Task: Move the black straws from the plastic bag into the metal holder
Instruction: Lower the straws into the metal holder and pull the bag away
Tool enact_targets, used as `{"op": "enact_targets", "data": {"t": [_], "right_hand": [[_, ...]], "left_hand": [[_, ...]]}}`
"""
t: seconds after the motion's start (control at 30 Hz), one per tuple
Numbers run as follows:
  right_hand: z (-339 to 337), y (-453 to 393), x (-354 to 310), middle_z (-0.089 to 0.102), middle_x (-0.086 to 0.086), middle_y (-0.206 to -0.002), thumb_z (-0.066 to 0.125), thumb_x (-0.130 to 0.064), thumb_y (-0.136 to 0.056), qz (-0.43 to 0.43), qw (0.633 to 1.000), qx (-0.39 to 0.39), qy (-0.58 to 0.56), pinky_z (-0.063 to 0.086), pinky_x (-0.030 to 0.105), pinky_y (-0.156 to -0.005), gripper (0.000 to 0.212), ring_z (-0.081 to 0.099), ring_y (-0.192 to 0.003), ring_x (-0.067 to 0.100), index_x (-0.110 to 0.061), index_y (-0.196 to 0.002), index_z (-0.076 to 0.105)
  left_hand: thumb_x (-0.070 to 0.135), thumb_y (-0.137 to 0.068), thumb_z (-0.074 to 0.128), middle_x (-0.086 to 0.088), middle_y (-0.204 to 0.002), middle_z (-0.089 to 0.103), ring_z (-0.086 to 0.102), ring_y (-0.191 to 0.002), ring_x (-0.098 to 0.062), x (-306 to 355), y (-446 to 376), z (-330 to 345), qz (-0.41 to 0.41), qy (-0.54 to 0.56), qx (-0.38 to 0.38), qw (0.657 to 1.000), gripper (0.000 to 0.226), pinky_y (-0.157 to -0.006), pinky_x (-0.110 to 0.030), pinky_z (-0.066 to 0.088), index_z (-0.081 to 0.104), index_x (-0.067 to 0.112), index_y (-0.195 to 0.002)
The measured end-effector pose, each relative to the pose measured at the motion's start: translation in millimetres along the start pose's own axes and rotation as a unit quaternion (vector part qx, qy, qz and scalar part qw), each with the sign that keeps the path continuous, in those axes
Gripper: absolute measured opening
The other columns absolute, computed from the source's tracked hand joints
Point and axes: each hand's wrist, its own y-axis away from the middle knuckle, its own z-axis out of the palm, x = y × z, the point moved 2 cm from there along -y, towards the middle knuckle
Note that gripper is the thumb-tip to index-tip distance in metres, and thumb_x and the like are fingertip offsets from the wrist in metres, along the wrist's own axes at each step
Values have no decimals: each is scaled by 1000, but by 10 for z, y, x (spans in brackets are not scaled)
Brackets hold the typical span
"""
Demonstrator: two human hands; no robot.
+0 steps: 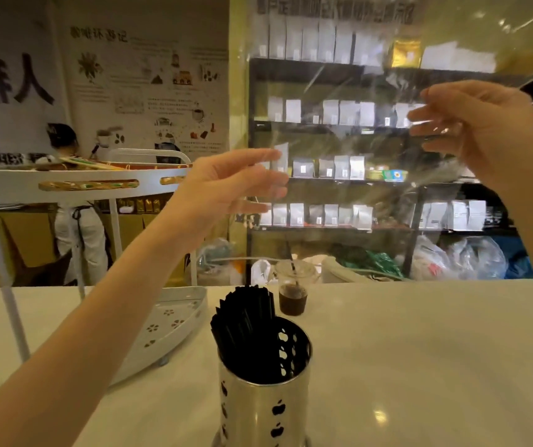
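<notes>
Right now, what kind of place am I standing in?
Most likely a coffee shop, at its counter. Dark shelves behind hold rows of pale coffee-style pouches, a lidded plastic cup of dark drink stands on the white counter, and a metal holder is packed with black straws.

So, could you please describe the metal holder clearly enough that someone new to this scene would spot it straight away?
Start at the white counter that fills the lower half of the view. The metal holder stands upright at its near edge, in the middle, in front of the plastic cup of dark drink. It is the only shiny steel cylinder there, punched with apple-shaped holes and holding a bundle of black straws.
</notes>
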Motion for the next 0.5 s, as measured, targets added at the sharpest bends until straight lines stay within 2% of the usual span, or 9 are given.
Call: {"op": "enact_targets", "data": {"t": [0.1,0.17,0.23,0.33,0.37,0.43,0.5], "right_hand": [[-189,-19,116,73,-8,-63,72,-35,-67,45,998,34,12,51,14,-44,18,67,-54,4,-19,-75,68],[-334,0,225,72,-8,-59,73,-35,-68,87,994,54,34,48,14,-41,19,65,-49,3,-18,-76,67],[-479,49,345,71,-9,-57,75,-33,-68,137,985,73,68,48,16,-45,17,63,-48,2,-19,-75,67],[-668,166,503,68,-5,-63,80,-36,-62,196,963,114,145,48,18,-46,26,60,-48,3,-19,-73,65],[-713,221,553,65,-4,-63,81,-36,-63,211,954,123,173,46,17,-43,27,58,-46,3,-17,-71,62],[-779,345,691,59,-6,-48,82,-33,-65,235,940,131,210,39,13,-37,30,51,-35,2,-15,-64,57],[-831,478,881,51,-7,-35,84,-29,-64,238,932,124,244,33,13,-32,39,42,-28,5,-14,-55,49]], "left_hand": [[19,-82,54,3,-93,74,70,-88,-14,-30,28,171,-4,10,-16,1000,27,-70,-27,58,60,24,-107],[12,-87,50,2,-94,74,70,-88,-14,-66,37,327,-14,8,-28,999,29,-74,-30,58,57,28,-110],[10,-88,50,-1,-97,73,70,-87,-14,-92,65,511,-19,-6,-34,999,41,-76,-31,57,46,29,-124],[6,-85,53,0,-95,69,69,-78,-4,-153,143,803,-18,-15,-39,999,73,-58,-16,54,13,29,-142],[5,-85,54,3,-94,67,67,-73,3,-172,180,895,-11,-42,-35,998,82,-54,-10,51,3,33,-142],[3,-86,53,5,-99,61,62,-65,13,-227,266,1067,5,-96,-25,995,90,-48,-4,46,-9,44,-135],[3,-87,51,0,-111,59,66,-66,1,-314,373,1240,5,-115,-42,992,86,-49,-11,51,-5,53,-131]]}}
